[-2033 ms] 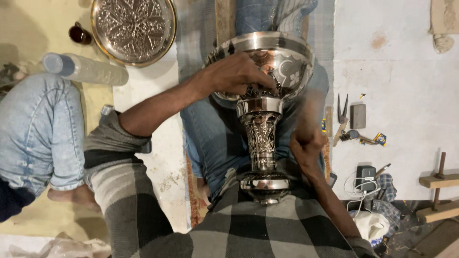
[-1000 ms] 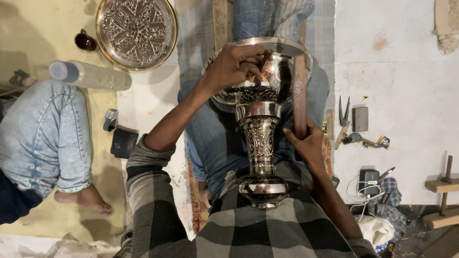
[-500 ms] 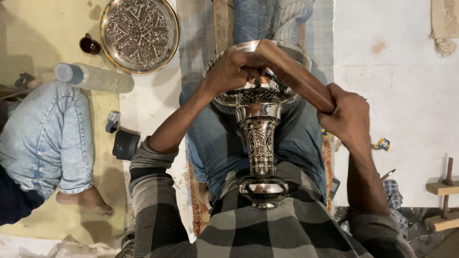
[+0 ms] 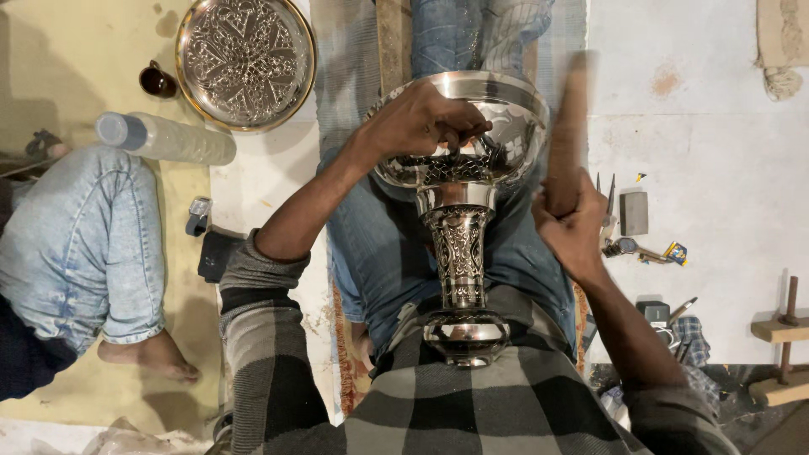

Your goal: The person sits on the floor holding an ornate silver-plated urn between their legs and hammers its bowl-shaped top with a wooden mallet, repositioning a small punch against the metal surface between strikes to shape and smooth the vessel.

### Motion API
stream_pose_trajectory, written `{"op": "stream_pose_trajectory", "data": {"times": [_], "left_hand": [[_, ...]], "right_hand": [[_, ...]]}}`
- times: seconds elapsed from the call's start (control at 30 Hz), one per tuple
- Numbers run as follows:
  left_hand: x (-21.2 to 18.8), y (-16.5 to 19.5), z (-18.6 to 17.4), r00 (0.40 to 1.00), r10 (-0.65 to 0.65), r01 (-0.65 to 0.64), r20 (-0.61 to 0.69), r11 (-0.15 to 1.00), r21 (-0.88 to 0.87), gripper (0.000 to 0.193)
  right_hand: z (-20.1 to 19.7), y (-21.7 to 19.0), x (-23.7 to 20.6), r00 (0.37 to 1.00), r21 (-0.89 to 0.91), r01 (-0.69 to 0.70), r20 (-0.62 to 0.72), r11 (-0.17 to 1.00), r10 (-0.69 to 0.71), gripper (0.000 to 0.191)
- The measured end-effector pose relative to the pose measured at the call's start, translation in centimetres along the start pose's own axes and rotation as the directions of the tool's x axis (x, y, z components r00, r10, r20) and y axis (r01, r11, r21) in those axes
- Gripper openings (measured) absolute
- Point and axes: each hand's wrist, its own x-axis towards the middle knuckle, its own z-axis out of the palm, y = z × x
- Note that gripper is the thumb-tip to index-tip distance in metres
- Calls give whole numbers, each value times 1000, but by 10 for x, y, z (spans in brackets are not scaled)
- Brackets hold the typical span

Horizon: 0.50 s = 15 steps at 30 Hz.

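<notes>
The tall silver goblet-shaped vessel (image 4: pixel 459 202) lies propped on the seated person's lap, its round foot against the checked shirt, its stem covered in dense engraved scrollwork and its wide polished bowl banded with a patterned rim. The left hand (image 4: pixel 421 122) rests on the bowl's edge, fingers pinched together on a small tool. The right hand (image 4: pixel 573 223) is clenched round a blurred wooden stick (image 4: pixel 573 118).

Left hand (image 4: pixel 421 122) pins a tool to the silver goblet (image 4: pixel 459 168); right hand (image 4: pixel 569 221) grips a wooden stick (image 4: pixel 575 118)
</notes>
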Motion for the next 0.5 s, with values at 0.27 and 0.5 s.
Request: {"op": "stream_pose_trajectory", "data": {"times": [0.27, 0.5], "left_hand": [[-8, 1, 1, 996, -75, 76, 49, 997, -5, 33], [-15, 2, 6, 992, -122, 122, 21, 993, 5, 43]], "right_hand": [[-1, 10, 6, 977, -338, -51, 177, 940, 117, 25], [1, 10, 18, 993, -193, 36, 116, 981, -14, 26]]}}
